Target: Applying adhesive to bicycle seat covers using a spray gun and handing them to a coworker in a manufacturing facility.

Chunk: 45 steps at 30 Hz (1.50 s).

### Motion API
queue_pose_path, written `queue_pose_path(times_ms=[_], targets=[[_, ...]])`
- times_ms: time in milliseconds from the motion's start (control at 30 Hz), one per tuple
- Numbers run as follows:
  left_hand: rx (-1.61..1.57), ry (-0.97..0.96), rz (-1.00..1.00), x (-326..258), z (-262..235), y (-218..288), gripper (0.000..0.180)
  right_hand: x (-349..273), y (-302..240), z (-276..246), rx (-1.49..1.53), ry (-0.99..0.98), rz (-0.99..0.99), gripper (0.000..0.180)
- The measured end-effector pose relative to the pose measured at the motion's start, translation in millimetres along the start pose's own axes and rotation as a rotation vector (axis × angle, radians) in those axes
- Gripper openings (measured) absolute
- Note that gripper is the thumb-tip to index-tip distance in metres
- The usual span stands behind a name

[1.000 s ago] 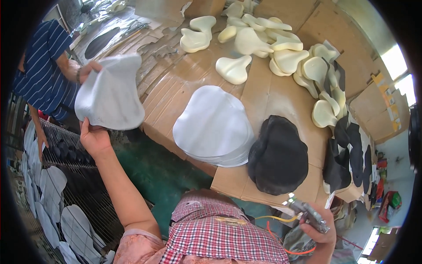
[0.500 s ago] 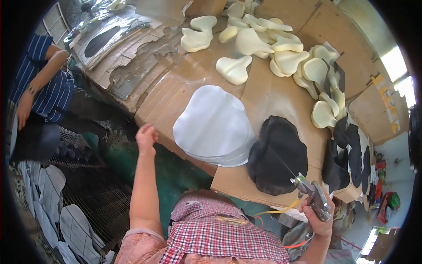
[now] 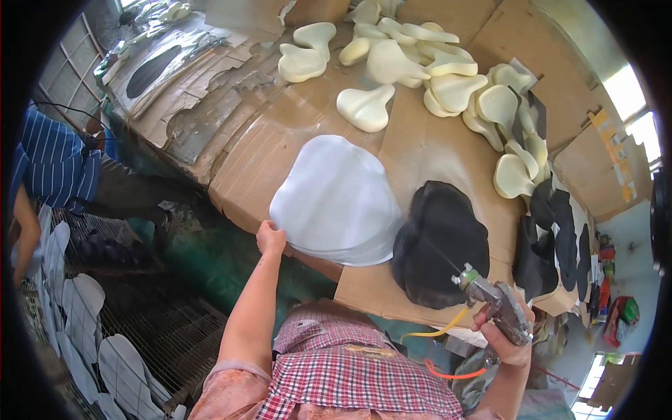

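A stack of white saddle-shaped sheets (image 3: 336,196) lies on the cardboard-covered table in front of me. At its lower left edge my left hand (image 3: 271,239) is closed, its fingertips pinching the rim of the sheets; how many layers they grip I cannot make out. My right hand (image 3: 514,348) is wrapped around a metal spray gun (image 3: 498,302), whose nozzle points up and left over a pile of black sheets (image 3: 441,245) of similar outline. A thin streak, perhaps spray, shows before the nozzle. Yellow and orange hoses (image 3: 455,376) run near the gun.
Cream foam bicycle saddle pads (image 3: 395,63) lie heaped at the table's back right, one pad (image 3: 366,107) nearer. More black pieces (image 3: 537,262) hang at the right edge. On the left, a wire rack (image 3: 189,308) holds grey pieces (image 3: 126,371); beyond it is a person in a striped shirt (image 3: 59,157).
My left hand has moved right, from beside the table to the white stack's edge. The spray gun has shifted slightly left. The person at the left has leaned away, their arm lower.
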<state>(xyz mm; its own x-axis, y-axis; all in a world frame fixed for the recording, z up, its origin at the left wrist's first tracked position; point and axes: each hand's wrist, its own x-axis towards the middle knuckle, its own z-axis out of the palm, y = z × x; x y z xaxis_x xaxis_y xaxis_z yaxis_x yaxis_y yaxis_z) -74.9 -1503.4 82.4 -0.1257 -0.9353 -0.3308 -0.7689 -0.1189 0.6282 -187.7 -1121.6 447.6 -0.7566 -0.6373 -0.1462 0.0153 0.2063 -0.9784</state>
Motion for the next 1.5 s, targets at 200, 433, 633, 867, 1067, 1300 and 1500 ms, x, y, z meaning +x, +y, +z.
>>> queue_pose_path(times_ms=[200,433,633,867,1067,1300,1500], targets=[[0.093,-0.170,0.011,-2.9,-7.2,2.4,0.026,-2.9,-1.8,-22.0,-0.258,-0.267,0.164,0.053],[-0.142,0.020,-0.049,6.8,11.9,-8.8,0.026,23.2,11.6,-10.7,-0.035,0.001,-0.027,0.062],[-0.408,-0.117,-0.200,6.5,9.6,-9.8,0.020,-6.1,10.1,-20.6,-0.424,-0.335,0.026,0.052],[-0.145,0.115,0.211,5.6,20.6,-27.5,0.016,-23.9,15.5,-37.0,-0.215,-0.198,0.134,0.051],[-0.372,-0.017,0.017,-8.8,12.1,-3.9,0.008,-4.1,24.5,-7.9,-0.022,0.141,0.033,0.061],[-1.176,-0.270,-0.339,-18.8,-2.7,19.2,0.013,-13.2,25.8,-30.2,-0.139,-0.236,0.083,0.053],[-1.577,-0.596,-0.131,-26.2,-45.4,76.4,0.018,-4.9,29.3,-17.4,0.065,-0.093,0.024,0.057]])
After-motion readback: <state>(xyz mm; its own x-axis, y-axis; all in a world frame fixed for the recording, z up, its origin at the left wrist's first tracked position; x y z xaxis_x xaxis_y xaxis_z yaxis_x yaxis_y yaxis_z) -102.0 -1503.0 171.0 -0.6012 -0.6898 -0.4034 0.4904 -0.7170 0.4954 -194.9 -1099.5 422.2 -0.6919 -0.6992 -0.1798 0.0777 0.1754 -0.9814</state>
